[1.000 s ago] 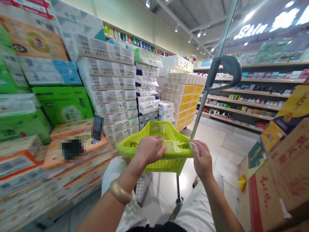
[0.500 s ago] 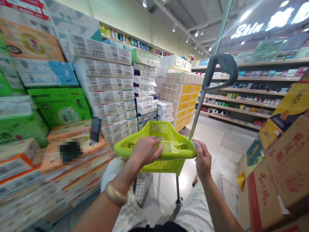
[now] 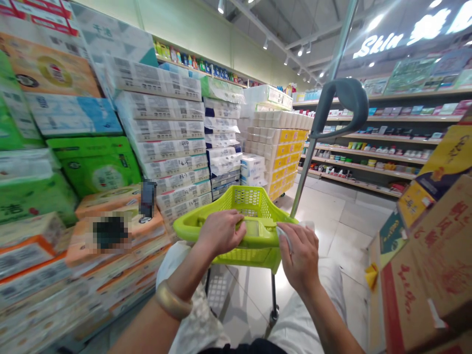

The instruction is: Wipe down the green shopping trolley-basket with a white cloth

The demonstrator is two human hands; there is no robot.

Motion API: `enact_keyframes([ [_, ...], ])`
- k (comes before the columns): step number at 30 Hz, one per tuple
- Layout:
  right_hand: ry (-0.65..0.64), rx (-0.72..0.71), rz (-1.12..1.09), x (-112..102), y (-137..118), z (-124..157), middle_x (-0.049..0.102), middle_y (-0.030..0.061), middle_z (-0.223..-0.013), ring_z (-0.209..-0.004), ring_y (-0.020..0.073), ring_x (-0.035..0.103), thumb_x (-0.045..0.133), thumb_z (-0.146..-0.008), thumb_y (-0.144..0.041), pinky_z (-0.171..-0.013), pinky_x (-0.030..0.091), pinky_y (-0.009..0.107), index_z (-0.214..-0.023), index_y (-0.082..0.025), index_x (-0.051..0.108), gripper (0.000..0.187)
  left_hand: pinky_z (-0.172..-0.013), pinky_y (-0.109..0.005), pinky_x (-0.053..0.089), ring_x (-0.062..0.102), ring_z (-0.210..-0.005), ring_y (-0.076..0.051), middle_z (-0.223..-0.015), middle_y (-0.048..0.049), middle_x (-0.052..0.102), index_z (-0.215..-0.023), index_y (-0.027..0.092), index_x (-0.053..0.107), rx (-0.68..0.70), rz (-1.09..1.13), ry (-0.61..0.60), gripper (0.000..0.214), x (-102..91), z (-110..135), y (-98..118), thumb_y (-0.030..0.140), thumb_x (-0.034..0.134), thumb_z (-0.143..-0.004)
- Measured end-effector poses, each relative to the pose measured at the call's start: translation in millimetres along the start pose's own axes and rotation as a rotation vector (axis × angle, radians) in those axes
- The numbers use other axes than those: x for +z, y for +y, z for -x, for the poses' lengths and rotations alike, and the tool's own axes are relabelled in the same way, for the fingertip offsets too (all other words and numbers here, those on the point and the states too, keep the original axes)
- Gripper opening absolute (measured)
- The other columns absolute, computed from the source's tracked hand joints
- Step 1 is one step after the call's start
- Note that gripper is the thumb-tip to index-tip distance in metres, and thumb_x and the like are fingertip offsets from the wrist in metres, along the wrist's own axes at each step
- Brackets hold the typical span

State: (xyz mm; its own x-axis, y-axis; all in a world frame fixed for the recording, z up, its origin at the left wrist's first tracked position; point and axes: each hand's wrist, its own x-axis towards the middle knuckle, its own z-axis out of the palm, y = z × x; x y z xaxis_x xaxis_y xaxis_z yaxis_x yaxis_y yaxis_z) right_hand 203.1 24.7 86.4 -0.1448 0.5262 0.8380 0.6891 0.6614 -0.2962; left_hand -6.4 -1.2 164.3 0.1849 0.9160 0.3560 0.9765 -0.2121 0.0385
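Observation:
A lime-green shopping basket (image 3: 254, 258) on thin metal legs with wheels stands right in front of me. My left hand (image 3: 222, 231) is closed over the left part of its near rim, with a gold bangle on the wrist. At the rim's right end, my right hand (image 3: 300, 250) presses a white wipe (image 3: 285, 238) against the green plastic, the fingers folded over it; part of the wipe is hidden by the hand. From the basket's right side rises a metal pole topped by a grey loop handle (image 3: 361, 110).
Stacked tissue packs (image 3: 165, 125) rise on the left, some in orange and green wrapping. Cardboard boxes (image 3: 444, 255) are piled at the right edge. Shelves of small goods (image 3: 383, 142) stand at the back right, beyond a tiled floor (image 3: 328, 221).
My right hand has slid left along the rim with the wipe, from the outer corner onto its top. My left hand stays on the rim.

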Motion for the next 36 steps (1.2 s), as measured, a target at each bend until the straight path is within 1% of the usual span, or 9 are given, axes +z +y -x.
enact_keyframes([
  [3, -0.214, -0.055, 0.137, -11, -8, -18, 0.071, 0.0049, -0.094, -0.087, 0.0194, 0.061, 0.040, -0.096, -0.031, -0.088, 0.037, 0.034, -0.107, -0.023, 0.065, 0.028, -0.070, -0.031, 0.047, 0.065, -0.083, -0.021, -0.093, -0.0064, 0.069, -0.096, 0.021, 0.070, 0.008, -0.003, -0.004, 0.033, 0.8, -2, 0, 0.033, 0.040, -0.089],
  [7, -0.402, -0.028, 0.271, -8, -19, -40, 0.070, 0.0040, -0.072, -0.065, 0.0171, 0.063, 0.037, -0.097, -0.035, -0.069, 0.036, 0.030, -0.083, -0.023, 0.066, 0.034, -0.071, -0.031, 0.047, 0.065, -0.083, -0.021, -0.093, -0.0067, 0.069, -0.096, 0.020, 0.069, 0.010, -0.019, -0.004, 0.033, 3.1, -4, 3, 0.033, 0.040, -0.089],
  [10, -0.467, 0.035, 0.355, 2, -27, -50, 0.069, 0.0049, -0.065, -0.056, 0.0179, 0.062, 0.037, -0.097, -0.041, -0.060, 0.035, 0.029, -0.092, -0.023, 0.067, 0.036, -0.070, -0.030, 0.047, 0.065, -0.082, -0.021, -0.090, -0.0063, 0.069, -0.091, 0.020, 0.068, 0.016, -0.022, 0.003, 0.032, 4.7, -4, 6, 0.033, 0.040, -0.090],
  [14, -0.454, 0.026, 0.359, 8, -34, -50, 0.069, 0.0061, -0.064, -0.053, 0.0199, 0.063, 0.033, -0.097, -0.048, -0.056, 0.036, 0.029, -0.114, -0.019, 0.062, 0.043, -0.068, -0.030, 0.046, 0.065, -0.081, -0.020, -0.088, -0.0056, 0.069, -0.087, 0.020, 0.067, 0.005, -0.025, 0.006, 0.030, 5.7, -4, 8, 0.032, 0.039, -0.089],
  [20, -0.370, -0.030, 0.290, -12, -9, -40, 0.070, 0.0013, -0.068, -0.061, 0.0161, 0.063, 0.034, -0.098, -0.039, -0.064, 0.037, 0.028, -0.077, -0.025, 0.063, 0.039, -0.071, -0.030, 0.047, 0.066, -0.087, -0.020, -0.095, -0.0035, 0.071, -0.096, 0.023, 0.068, -0.022, 0.006, 0.012, 0.029, 6.4, -4, 5, 0.031, 0.041, -0.088],
  [25, -0.295, 0.011, 0.136, -24, 22, -34, 0.073, 0.0011, -0.082, -0.075, 0.0153, 0.064, 0.036, -0.096, -0.033, -0.079, 0.039, 0.029, -0.088, -0.024, 0.068, 0.034, -0.076, -0.030, 0.047, 0.065, -0.090, -0.020, -0.098, -0.0030, 0.071, -0.102, 0.024, 0.069, -0.014, 0.040, 0.010, 0.031, 7.9, -5, 3, 0.032, 0.042, -0.088],
  [31, -0.222, -0.026, 0.284, -12, -7, -27, 0.072, 0.0046, -0.080, -0.071, 0.0182, 0.061, 0.041, -0.094, -0.029, -0.081, 0.035, 0.034, -0.095, -0.021, 0.069, 0.029, -0.075, -0.031, 0.048, 0.066, -0.090, -0.021, -0.097, -0.0032, 0.071, -0.100, 0.023, 0.069, 0.007, 0.039, 0.037, 0.030, 11.3, -7, 2, 0.032, 0.043, -0.087],
  [34, -0.213, -0.056, 0.236, -11, -20, -24, 0.072, 0.0038, -0.084, -0.073, 0.0182, 0.060, 0.043, -0.094, -0.029, -0.080, 0.035, 0.034, -0.102, -0.022, 0.068, 0.027, -0.077, -0.030, 0.049, 0.066, -0.090, -0.020, -0.099, -0.0035, 0.071, -0.103, 0.023, 0.069, 0.007, 0.057, 0.021, 0.031, 10.2, -6, -2, 0.031, 0.045, -0.086],
  [36, -0.199, -0.054, 0.149, -15, -15, -20, 0.072, 0.0029, -0.086, -0.078, 0.0181, 0.060, 0.046, -0.093, -0.029, -0.081, 0.036, 0.033, -0.104, -0.024, 0.068, 0.025, -0.078, -0.030, 0.049, 0.066, -0.091, -0.020, -0.099, -0.0037, 0.072, -0.105, 0.023, 0.069, 0.022, 0.075, 0.010, 0.032, 8.4, -6, -6, 0.031, 0.045, -0.086],
])
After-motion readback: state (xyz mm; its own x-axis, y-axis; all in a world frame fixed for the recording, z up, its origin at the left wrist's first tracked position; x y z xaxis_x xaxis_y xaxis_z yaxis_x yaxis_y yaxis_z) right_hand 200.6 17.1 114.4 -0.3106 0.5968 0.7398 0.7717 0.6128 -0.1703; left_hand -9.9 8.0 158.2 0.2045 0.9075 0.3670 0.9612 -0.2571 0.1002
